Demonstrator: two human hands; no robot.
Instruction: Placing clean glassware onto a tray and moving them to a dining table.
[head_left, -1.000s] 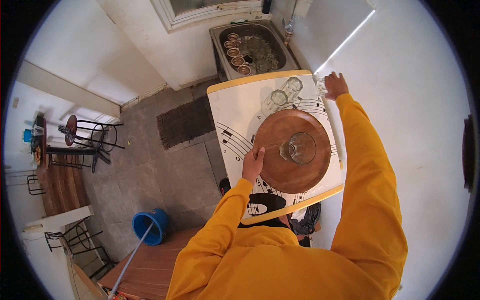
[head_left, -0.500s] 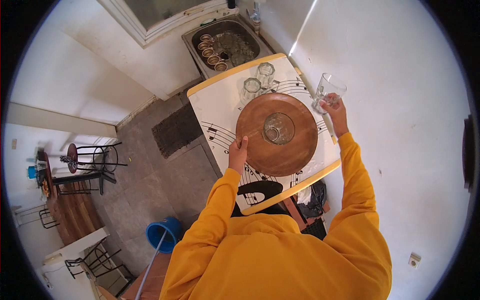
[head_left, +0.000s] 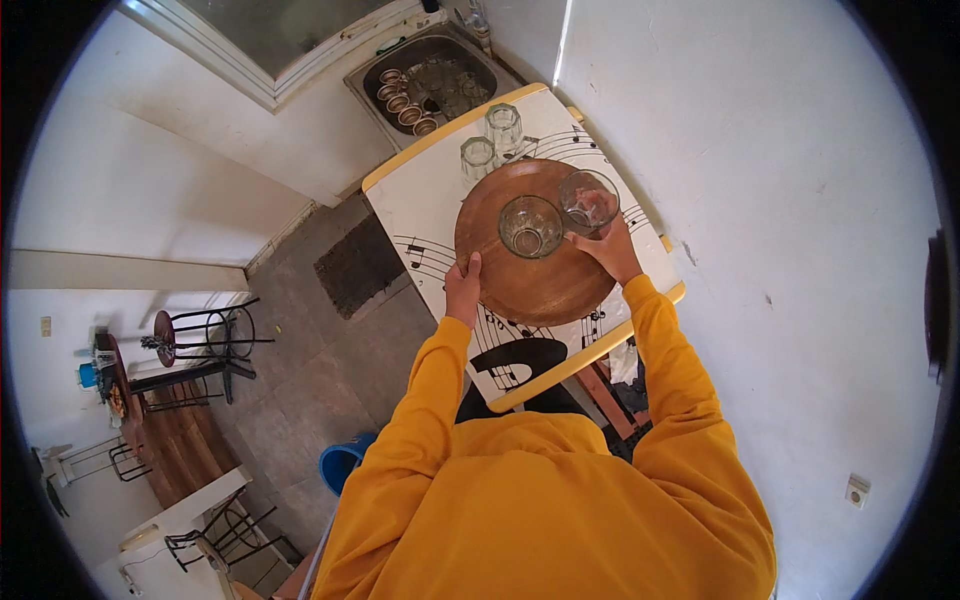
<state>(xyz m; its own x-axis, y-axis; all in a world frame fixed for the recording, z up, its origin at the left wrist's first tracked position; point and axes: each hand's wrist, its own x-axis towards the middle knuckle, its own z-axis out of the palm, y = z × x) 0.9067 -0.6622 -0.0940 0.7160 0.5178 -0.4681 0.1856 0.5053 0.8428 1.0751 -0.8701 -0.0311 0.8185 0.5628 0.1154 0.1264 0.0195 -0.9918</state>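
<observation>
Compared with the earlier frames, the left hand remains on the left edge of the round wooden tray. The standing glass remains on the tray. The right hand and the held glass, previously out beside the wall past the right edge of the table, are now over the right part of the tray.

The left hand is clamped on the tray rim, with the thumb on the upper face; the tray extends to the right of this grip. The standing glass is between the hands, just beside the held glass. The right hand is closed around the held glass, which lies to the upper left of the wrist. Two faceted glasses, a near one and a far one, stand on the table beyond the tray.

The bucket is partly covered by the left sleeve. The left fingers under the tray are hidden. The right fingers are visible only through glass and are hard to separate. Whether the held glass touches the tray cannot be determined.
</observation>
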